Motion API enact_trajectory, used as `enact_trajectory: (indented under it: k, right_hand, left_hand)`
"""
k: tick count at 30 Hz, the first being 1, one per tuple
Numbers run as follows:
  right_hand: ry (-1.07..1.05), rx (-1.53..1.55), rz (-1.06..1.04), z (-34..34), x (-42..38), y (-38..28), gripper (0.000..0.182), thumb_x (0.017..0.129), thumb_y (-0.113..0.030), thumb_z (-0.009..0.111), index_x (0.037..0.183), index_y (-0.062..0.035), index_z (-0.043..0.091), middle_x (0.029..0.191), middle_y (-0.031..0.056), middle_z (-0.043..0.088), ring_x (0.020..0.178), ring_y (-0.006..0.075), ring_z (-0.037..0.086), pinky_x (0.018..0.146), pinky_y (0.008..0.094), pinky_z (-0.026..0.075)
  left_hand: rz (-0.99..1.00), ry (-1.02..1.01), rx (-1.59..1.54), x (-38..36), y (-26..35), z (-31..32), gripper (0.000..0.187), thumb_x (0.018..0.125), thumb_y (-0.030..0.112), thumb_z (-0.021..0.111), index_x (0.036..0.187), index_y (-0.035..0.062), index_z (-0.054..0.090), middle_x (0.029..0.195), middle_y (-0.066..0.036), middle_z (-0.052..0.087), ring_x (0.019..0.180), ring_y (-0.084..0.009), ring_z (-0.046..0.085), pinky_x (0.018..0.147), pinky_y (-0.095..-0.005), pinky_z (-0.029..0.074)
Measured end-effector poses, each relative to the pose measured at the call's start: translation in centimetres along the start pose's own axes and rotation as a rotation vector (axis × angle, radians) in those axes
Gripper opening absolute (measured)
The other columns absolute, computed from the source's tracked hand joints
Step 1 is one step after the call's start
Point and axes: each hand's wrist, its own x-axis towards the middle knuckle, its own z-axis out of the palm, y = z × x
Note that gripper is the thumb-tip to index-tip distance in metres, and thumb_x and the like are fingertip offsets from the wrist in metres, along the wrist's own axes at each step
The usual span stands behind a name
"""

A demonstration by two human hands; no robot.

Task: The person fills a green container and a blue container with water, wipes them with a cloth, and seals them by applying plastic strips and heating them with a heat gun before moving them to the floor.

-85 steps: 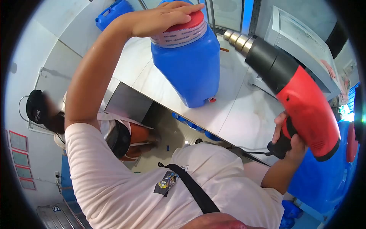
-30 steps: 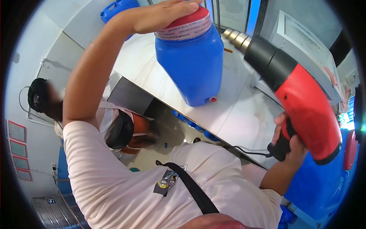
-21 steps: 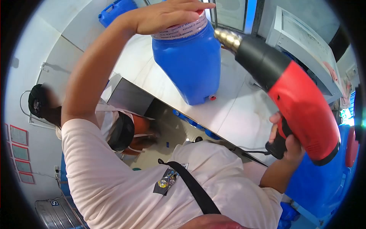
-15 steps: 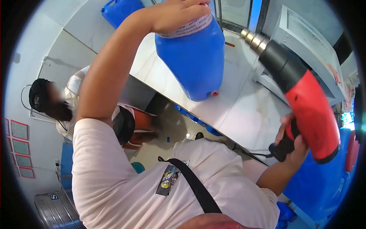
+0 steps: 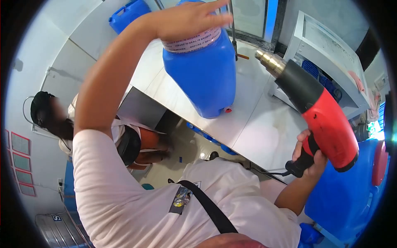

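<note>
On the white tiled counter [image 5: 264,128] stands a blue plastic water jug [image 5: 202,78], a small red cap low on its near side. A printed seal band [image 5: 196,44] wraps around its upper part. My left hand [image 5: 192,20] is at the top of the jug, its fingers stretched out and hiding the jug's mouth. My right hand [image 5: 316,164] grips the black handle of a red and black heat gun [image 5: 331,124]. The metal nozzle [image 5: 269,62] points up and left, to the right of the jug.
Another blue jug [image 5: 129,14] stands farther back on the left. A white frame-like box [image 5: 326,53] is at the back right, with large blue containers [image 5: 343,194] below it. A person in a black cap [image 5: 43,108] is at the left. The gun's cord [image 5: 269,172] trails past the counter edge.
My left hand's fingers have straightened and spread over the jug top. The jug and heat gun appear slightly farther left as the view shifts; my right hand keeps its hold.
</note>
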Motion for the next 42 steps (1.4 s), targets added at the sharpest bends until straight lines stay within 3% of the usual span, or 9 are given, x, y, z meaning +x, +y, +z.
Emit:
enact_trajectory:
  k: [3,8,17,22,27,34,38,40,42]
  right_hand:
    - [0.058,0.054,-0.014,-1.6,-0.1,1.1,0.077,0.09,-0.045,0.066,0.129,0.016,0.041,0.104,0.0275,0.062,0.057,0.0198,0.061,0.05,0.0291,0.05]
    - [-0.053,0.073,-0.071,1.0,2.5,0.7,0.073,0.094,-0.042,0.06,0.134,0.0152,0.038,0.115,0.0281,0.058,0.064,0.0197,0.062,0.051,0.0267,0.054]
    - [0.312,0.03,-0.107,3.3,10.3,-3.8,0.059,0.1,-0.039,0.052,0.136,0.006,0.045,0.136,0.0326,0.051,0.07,0.0176,0.063,0.056,0.027,0.053]
    - [0.462,-0.8,-0.021,-1.3,18.8,-7.6,0.044,0.086,-0.043,0.07,0.107,-0.0052,0.067,0.09,0.0064,0.069,0.066,0.0138,0.061,0.061,0.0306,0.051]
    - [0.274,-2.039,0.099,-5.1,28.7,-7.5,0.042,0.081,-0.045,0.066,0.101,-0.0089,0.074,0.101,0.0201,0.071,0.097,0.036,0.068,0.086,0.0447,0.053]
    - [0.42,-2.06,0.569,-10.4,38.3,-4.6,0.054,0.081,-0.047,0.075,0.113,-0.0041,0.067,0.092,0.0101,0.068,0.079,0.0225,0.066,0.075,0.035,0.053]
    - [0.627,-1.544,0.132,1.0,31.3,-5.1,0.048,0.079,-0.042,0.073,0.105,-0.0015,0.07,0.093,0.0229,0.071,0.092,0.0334,0.07,0.083,0.044,0.055]
    - [0.564,-1.535,-0.624,3.9,26.6,-3.0,0.053,0.082,-0.043,0.071,0.108,0.0031,0.065,0.098,0.026,0.069,0.095,0.0322,0.069,0.082,0.0433,0.055]
    - [0.301,-1.731,-0.637,3.7,19.8,-0.9,0.033,0.087,-0.026,0.072,0.106,0.0006,0.066,0.098,0.011,0.068,0.088,0.023,0.065,0.081,0.035,0.051]
  left_hand:
    - [-0.185,0.222,0.538,-0.9,-1.3,1.2,0.079,0.094,0.065,0.044,0.152,0.0121,0.037,0.143,-0.019,0.046,0.131,-0.0349,0.046,0.111,-0.0439,0.034]
    - [0.581,-0.004,0.453,-0.4,-4.9,-1.5,0.095,0.083,0.065,0.062,0.152,0.0062,0.033,0.15,-0.022,0.035,0.137,-0.0375,0.037,0.114,-0.0454,0.03]
    - [0.161,0.224,0.366,-2.7,-3.5,1.2,0.088,0.084,0.064,0.062,0.152,0.0132,0.036,0.147,-0.025,0.04,0.136,-0.0398,0.039,0.114,-0.0437,0.03]
    - [0.322,0.112,0.12,-3.2,-5.5,-1.8,0.061,0.098,0.043,0.048,0.152,0.0159,0.037,0.152,-0.017,0.039,0.143,-0.034,0.033,0.118,-0.043,0.023]
    - [0.437,0.448,0.813,0.6,-10.6,-4.3,0.06,0.077,0.004,0.062,0.136,0.0134,0.052,0.139,-0.013,0.051,0.134,-0.0323,0.043,0.115,-0.0445,0.031]
    - [0.561,0.506,0.413,8.0,-16.1,-1.6,0.023,0.076,0.017,0.074,0.09,0.0076,0.059,0.097,-0.012,0.064,0.099,-0.0353,0.059,0.091,-0.0402,0.047]
    - [0.802,0.618,0.366,9.9,-17.4,-1.2,0.022,0.077,0.016,0.076,0.086,0.0046,0.059,0.09,-0.011,0.061,0.089,-0.0268,0.061,0.088,-0.0372,0.048]
    - [0.852,0.63,0.234,8.4,-14.4,-0.1,0.022,0.076,0.014,0.075,0.083,0.003,0.058,0.084,-0.01,0.06,0.083,-0.0226,0.059,0.084,-0.0347,0.047]
    - [0.581,0.43,0.107,8.1,-15.5,-0.4,0.033,0.09,0.039,0.067,0.094,0.0058,0.066,0.117,-0.01,0.064,0.111,-0.0168,0.057,0.099,-0.0352,0.043]
